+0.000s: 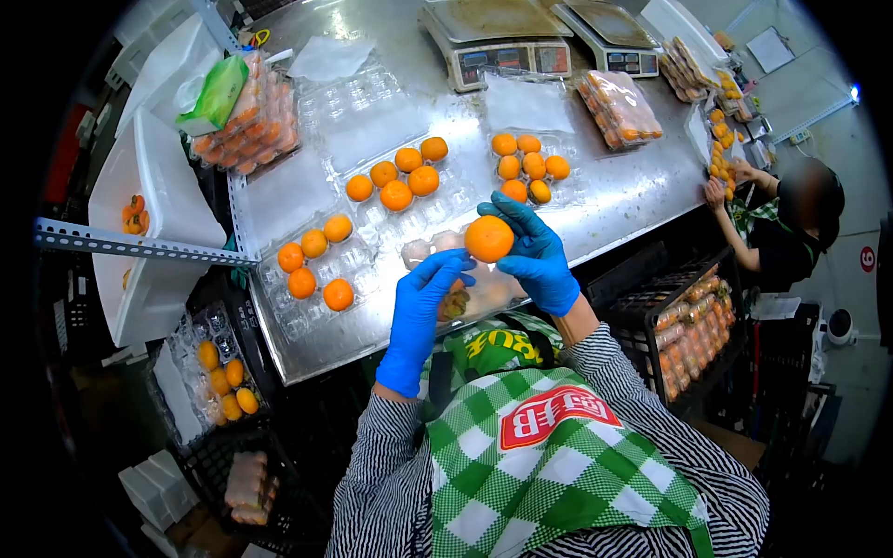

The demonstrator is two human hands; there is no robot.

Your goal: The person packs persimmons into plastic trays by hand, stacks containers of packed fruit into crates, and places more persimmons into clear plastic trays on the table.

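Observation:
My right hand (535, 256), in a blue glove, holds an orange mandarin (489, 239) between thumb and fingers over the table's near edge. My left hand (417, 307), also gloved, is closed, with its fingertips bunched beside the mandarin's lower left; whether anything is pinched in them is hidden. Under the hands lies a clear plastic pack (493, 290), partly covered, with fruit showing near it. Beyond them, clear trays stand open: a left tray (312, 270) with several mandarins, a middle tray (446, 186) and a right tray (556, 149) with several more.
Two scales (502, 46) stand at the metal table's back. Packed fruit is stacked at left (256, 121) and right (619, 110). A black crate (651, 316) of packs sits below right. A white bin (167, 186) and metal rail (139, 238) flank the left. Another person (786, 223) works at right.

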